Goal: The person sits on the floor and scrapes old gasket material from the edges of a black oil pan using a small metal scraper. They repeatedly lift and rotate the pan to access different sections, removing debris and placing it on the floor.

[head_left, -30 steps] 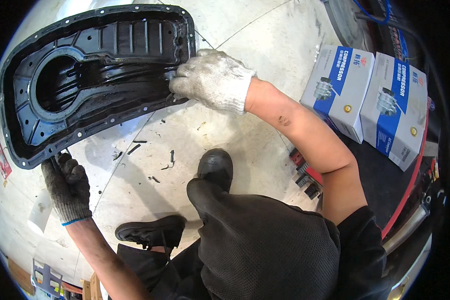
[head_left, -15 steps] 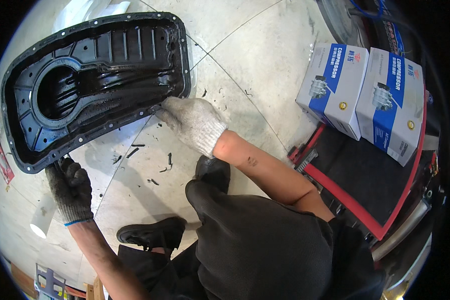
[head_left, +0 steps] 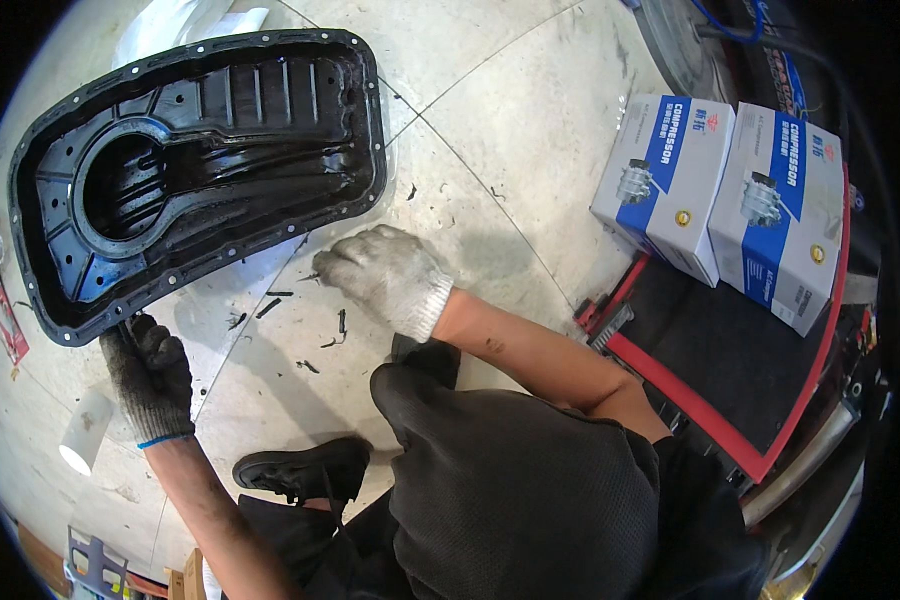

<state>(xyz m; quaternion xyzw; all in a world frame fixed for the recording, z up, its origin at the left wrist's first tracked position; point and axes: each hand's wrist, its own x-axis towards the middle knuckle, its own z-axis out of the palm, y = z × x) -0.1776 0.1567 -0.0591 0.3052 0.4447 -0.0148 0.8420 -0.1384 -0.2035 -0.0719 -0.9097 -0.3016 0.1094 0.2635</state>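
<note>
A black oil pan (head_left: 260,150), oily inside and with bolt holes along its flange, takes up the upper left. My left hand (head_left: 150,370), in a dirty grey knit glove, is closed on the pan's near left rim and holds it tilted above the floor. Just below the pan's right end, apart from the rim, is my right hand (head_left: 380,275) in a paler glove. Its fingers are curled together, and a small dark tip shows by the fingertips. What that hand grips is too small to make out.
Dark scraps (head_left: 340,325) lie scattered on the tiled floor (head_left: 470,210). On the right, two white-and-blue boxes (head_left: 670,180) stand on a black, red-edged creeper (head_left: 710,350). A white cylinder (head_left: 87,432) lies at the left, and clear plastic (head_left: 185,25) lies behind the pan.
My right hand has come off the pan's rim and moved a little toward me. The pan and my left hand have shifted slightly to the right.
</note>
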